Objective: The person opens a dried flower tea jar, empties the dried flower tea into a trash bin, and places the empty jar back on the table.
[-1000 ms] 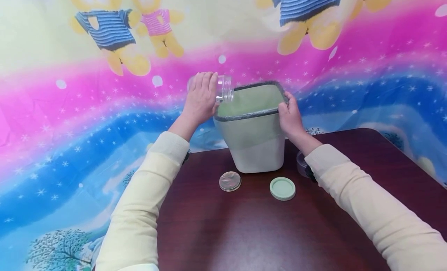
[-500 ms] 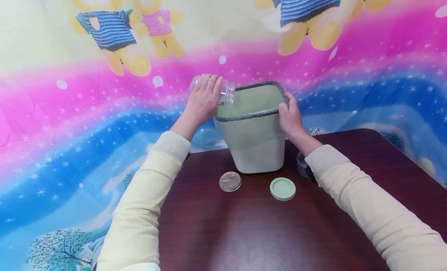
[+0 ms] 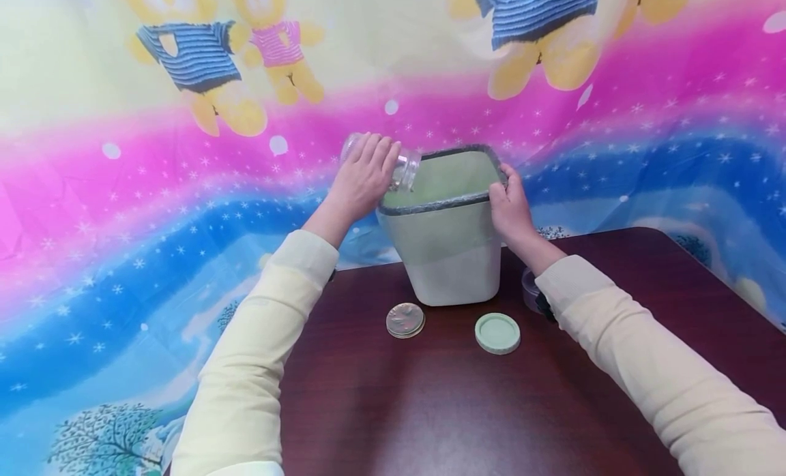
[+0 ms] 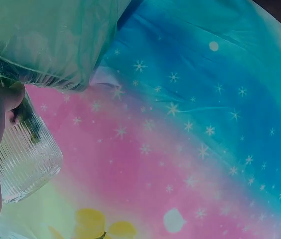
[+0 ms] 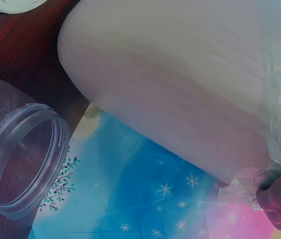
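Observation:
My left hand (image 3: pixel 362 176) grips a clear jar (image 3: pixel 406 170), tipped on its side with its mouth over the left part of a trash bin (image 3: pixel 451 264). In the left wrist view the jar's ribbed glass (image 4: pixel 28 167) shows, with something dark inside toward the mouth. A thin green trash bag (image 4: pixel 56 45) lines the bin and folds over its dark rim. My right hand (image 3: pixel 512 206) holds the rim at the right side, thumb in front; in the right wrist view its fingers pinch bunched plastic (image 5: pixel 242 186) there. The bin leans slightly on the table.
In front of the bin, a silvery disc stack (image 3: pixel 405 320) and a pale green lid (image 3: pixel 497 333) lie on the dark table (image 3: pixel 442 408). A clear open plastic jar (image 5: pixel 1 107) stands beside the bin, partly behind my right wrist. A patterned cloth (image 3: pixel 184 176) hangs behind.
My left hand and the jar have moved slightly right and down, and the jar's mouth now tilts lower into the bin. The right hand and the bin stay in place.

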Tool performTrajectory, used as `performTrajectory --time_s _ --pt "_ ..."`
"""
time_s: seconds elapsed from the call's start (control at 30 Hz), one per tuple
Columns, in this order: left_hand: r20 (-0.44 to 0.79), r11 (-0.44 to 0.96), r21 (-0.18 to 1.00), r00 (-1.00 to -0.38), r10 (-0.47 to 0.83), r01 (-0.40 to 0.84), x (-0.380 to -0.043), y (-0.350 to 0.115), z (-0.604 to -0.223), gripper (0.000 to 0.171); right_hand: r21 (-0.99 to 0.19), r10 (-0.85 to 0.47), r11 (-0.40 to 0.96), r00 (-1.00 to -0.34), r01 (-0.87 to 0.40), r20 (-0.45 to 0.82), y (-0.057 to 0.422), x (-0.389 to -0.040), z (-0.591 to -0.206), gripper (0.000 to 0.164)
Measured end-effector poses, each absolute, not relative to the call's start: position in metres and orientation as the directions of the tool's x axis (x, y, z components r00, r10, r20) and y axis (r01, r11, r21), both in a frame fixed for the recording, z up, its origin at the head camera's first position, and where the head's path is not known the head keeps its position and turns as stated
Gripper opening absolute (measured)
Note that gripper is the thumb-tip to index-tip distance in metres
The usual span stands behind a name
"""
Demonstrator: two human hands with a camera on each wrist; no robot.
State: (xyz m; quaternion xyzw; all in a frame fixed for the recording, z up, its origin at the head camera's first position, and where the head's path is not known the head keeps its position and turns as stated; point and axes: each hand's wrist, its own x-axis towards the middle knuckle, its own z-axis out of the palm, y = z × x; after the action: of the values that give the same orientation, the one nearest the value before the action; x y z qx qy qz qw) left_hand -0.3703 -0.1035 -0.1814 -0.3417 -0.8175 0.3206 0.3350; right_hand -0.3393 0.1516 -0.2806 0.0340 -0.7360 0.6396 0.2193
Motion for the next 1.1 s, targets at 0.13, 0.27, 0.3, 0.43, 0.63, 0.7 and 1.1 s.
performTrajectory --time_s 0.13,0.27,0.3,0.43,0.63,0.7,1.1 --pt "0.321 0.537 -0.774 -0.523 0.79 0.337 -0.371 -0.102 -0.182 0.08 -0.926 0.233 0.182 -0.9 -0.331 0.368 0.152 -0.339 -0.281 0.061" --pt "0.31 0.517 -0.788 -0.509 0.803 0.335 -0.372 -0.101 -0.182 0.079 -0.926 0.236 0.184 -0.9 -0.329 0.366 0.152 -0.339 -0.28 0.061" --pt "0.306 0.51 -0.792 -0.505 0.807 0.335 -0.372 -0.1 -0.182 0.078 -0.926 0.236 0.183 -0.9 -0.33 0.368 0.152 -0.339 -0.28 0.061" --pt "0.299 0.489 -0.807 -0.485 0.822 0.331 -0.371 -0.1 -0.182 0.075 -0.925 0.23 0.178 -0.9 -0.335 0.37 0.152 -0.339 -0.28 0.061" --pt "0.27 0.452 -0.835 -0.483 0.833 0.314 -0.371 -0.099 -0.181 0.078 -0.926 0.231 0.169 -0.899 -0.339 0.371 0.152 -0.34 -0.28 0.061" --pt "0.253 0.434 -0.848 -0.485 0.837 0.306 -0.371 -0.098 -0.181 0.079 -0.926 0.232 0.164 -0.899 -0.341 0.372 0.152 -0.34 -0.28 0.061" --pt "0.208 0.338 -0.911 -0.444 0.872 0.235 -0.37 -0.093 -0.179 0.078 -0.926 0.232 0.169 -0.9 -0.337 0.37 0.152 -0.34 -0.281 0.061"
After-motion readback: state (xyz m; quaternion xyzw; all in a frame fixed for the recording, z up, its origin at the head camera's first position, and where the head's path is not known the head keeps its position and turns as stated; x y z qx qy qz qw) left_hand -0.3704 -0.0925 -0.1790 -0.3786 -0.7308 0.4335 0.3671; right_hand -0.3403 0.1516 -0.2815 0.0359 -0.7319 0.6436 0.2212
